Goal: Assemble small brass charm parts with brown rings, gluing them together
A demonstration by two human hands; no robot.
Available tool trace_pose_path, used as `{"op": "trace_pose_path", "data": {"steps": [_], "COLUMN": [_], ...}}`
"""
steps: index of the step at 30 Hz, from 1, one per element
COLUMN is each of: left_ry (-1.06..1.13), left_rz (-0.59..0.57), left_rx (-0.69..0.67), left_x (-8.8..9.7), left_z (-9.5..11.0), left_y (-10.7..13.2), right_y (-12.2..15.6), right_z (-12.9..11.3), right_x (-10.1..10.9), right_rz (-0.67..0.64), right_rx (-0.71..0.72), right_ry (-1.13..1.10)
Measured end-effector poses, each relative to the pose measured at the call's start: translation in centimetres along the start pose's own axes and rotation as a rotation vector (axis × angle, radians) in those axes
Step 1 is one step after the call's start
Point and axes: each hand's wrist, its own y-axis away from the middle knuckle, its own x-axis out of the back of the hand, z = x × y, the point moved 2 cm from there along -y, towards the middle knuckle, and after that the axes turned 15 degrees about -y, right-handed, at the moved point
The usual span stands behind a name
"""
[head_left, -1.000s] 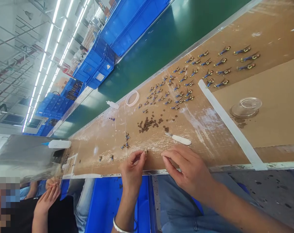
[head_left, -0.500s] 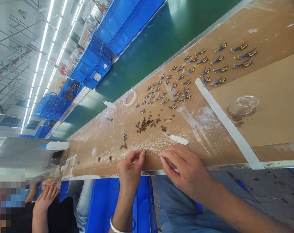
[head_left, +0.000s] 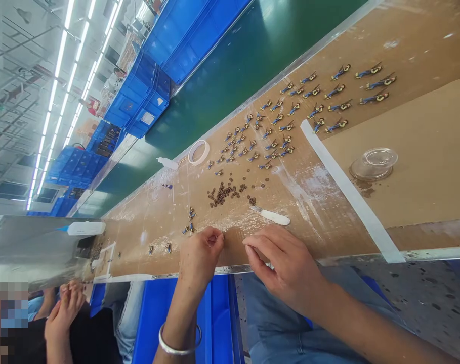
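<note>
My left hand [head_left: 199,258] rests at the near edge of the brown work table [head_left: 328,202], thumb and fingers pinched on a tiny dark piece I cannot make out. My right hand [head_left: 286,265] lies just to its right on the table edge, fingers curled with the fingertips close together; what they hold, if anything, is hidden. A white-handled tool [head_left: 271,216] lies just beyond my right hand. A heap of small brown beads [head_left: 224,193] sits a little farther out. Several small blue-and-gold figures [head_left: 283,126] lie in rows beyond the beads.
A clear plastic lid [head_left: 373,164] sits on cardboard at right, beside a white tape strip [head_left: 343,184]. A tape roll [head_left: 198,151] and small white bottles [head_left: 168,163] lie at the far edge, by a green conveyor belt [head_left: 230,76]. Blue crates [head_left: 146,96] stand behind. Another person's hands [head_left: 63,308] are at lower left.
My left hand has closed tighter on the small piece and shifted slightly up the table edge. The view has drifted a little; my right hand has barely moved.
</note>
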Motion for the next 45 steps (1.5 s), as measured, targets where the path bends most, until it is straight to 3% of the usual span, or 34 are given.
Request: {"op": "trace_pose_path", "data": {"steps": [4,7,10,13,18,23,27,32,40,45], "left_ry": [-0.007,0.126,0.413,0.856,1.647,1.951,1.983,1.888,1.358,1.009], "left_rz": [-0.005,0.036,0.184,0.305,0.111,-0.041,-0.053,0.035,0.319,0.540], "left_rx": [-0.028,-0.036,-0.024,0.031,0.098,0.129,0.135,0.079,0.030,-0.075], "left_x": [0.0,-0.2,-0.6,-1.4,-3.6,-4.6,-4.7,-4.1,-2.3,-0.3], "left_z": [-0.2,-0.9,-1.4,-1.1,1.1,1.7,1.2,1.0,-0.2,-0.2], "left_y": [-0.4,-0.1,1.6,4.1,7.2,8.4,9.1,9.9,12.4,13.7], "right_y": [0.0,0.0,-0.1,-0.4,-1.0,-1.0,-0.8,-0.3,0.0,0.2], "right_z": [0.0,0.1,0.3,0.0,-1.9,-4.0,-5.0,-5.7,-6.2,-6.2], "right_x": [0.1,0.1,0.2,0.4,0.6,0.3,0.1,0.2,0.8,1.0], "right_rz": [0.003,-0.008,-0.008,-0.043,-0.099,-0.165,-0.196,-0.239,-0.280,-0.323], "right_rx": [-0.007,-0.026,-0.038,-0.034,-0.001,0.004,0.019,0.044,0.119,0.140], "right_ry": [-0.005,-0.031,-0.093,-0.190,-0.277,-0.276,-0.270,-0.254,-0.223,-0.213]}}
